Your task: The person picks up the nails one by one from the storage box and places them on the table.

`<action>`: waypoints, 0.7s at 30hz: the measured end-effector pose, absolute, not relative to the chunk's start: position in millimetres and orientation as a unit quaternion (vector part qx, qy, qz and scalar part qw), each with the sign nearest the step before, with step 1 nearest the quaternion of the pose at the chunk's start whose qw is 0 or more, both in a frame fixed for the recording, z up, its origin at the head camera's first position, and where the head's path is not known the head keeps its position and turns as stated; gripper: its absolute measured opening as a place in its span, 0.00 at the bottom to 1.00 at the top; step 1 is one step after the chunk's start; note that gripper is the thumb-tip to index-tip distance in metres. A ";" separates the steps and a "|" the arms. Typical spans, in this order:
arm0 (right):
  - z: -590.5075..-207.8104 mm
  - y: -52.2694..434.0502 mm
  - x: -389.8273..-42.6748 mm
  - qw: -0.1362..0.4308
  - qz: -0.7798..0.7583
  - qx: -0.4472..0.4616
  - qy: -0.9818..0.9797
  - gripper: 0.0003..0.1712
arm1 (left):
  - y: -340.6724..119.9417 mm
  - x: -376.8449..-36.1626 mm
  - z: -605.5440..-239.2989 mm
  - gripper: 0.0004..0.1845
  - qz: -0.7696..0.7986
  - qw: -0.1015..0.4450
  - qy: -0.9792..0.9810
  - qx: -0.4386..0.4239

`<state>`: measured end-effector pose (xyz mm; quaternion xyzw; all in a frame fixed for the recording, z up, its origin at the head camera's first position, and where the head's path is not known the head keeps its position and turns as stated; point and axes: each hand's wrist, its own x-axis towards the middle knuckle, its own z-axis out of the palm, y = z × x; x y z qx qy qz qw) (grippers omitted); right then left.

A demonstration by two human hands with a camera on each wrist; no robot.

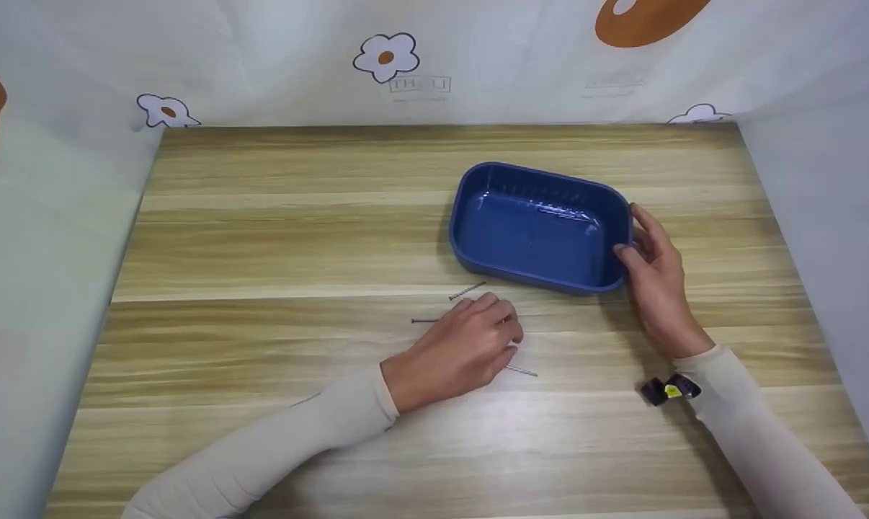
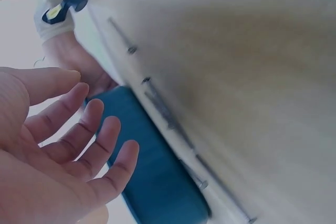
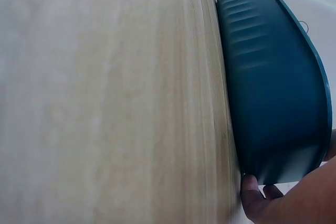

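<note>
A blue rectangular tray (image 1: 535, 173) sits empty on the wooden table (image 1: 261, 238), right of centre. My right hand (image 1: 647, 252) grips its right end, thumb at the rim and fingers outside; the right wrist view shows the tray's wall (image 3: 268, 77) with fingertips (image 3: 257, 195) at its lower edge. My left hand (image 1: 496, 324) hovers palm down just in front of the tray over thin metal nails: one nail (image 1: 467, 290) near the tray, another (image 1: 424, 321) to the left, a third (image 1: 521, 370) to the right. The left wrist view shows the palm (image 2: 79, 145) with fingers loosely spread and holding nothing.
White cloth with flower prints walls the table at the back and on both sides. A small black and yellow device (image 1: 671, 390) is strapped at my right wrist. In the left wrist view the nails (image 2: 163, 108) lie in a line beside the tray (image 2: 152, 171).
</note>
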<state>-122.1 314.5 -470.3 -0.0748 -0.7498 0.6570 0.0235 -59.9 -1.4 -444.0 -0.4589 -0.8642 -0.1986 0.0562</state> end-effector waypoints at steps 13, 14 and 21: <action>-469.6 314.3 -121.4 0.027 0.657 -0.080 -0.750 0.38 | 0.7 -80.4 -424.6 0.06 -0.272 0.080 -0.849 -0.446; -469.6 314.2 -121.4 0.027 0.657 -0.080 -0.749 0.38 | 1.6 -81.7 -423.0 0.06 -0.273 0.081 -0.849 -0.445; -469.8 314.2 -121.1 0.027 0.659 -0.079 -0.748 0.38 | 9.0 -91.7 -413.8 0.07 -0.255 0.086 -0.857 -0.439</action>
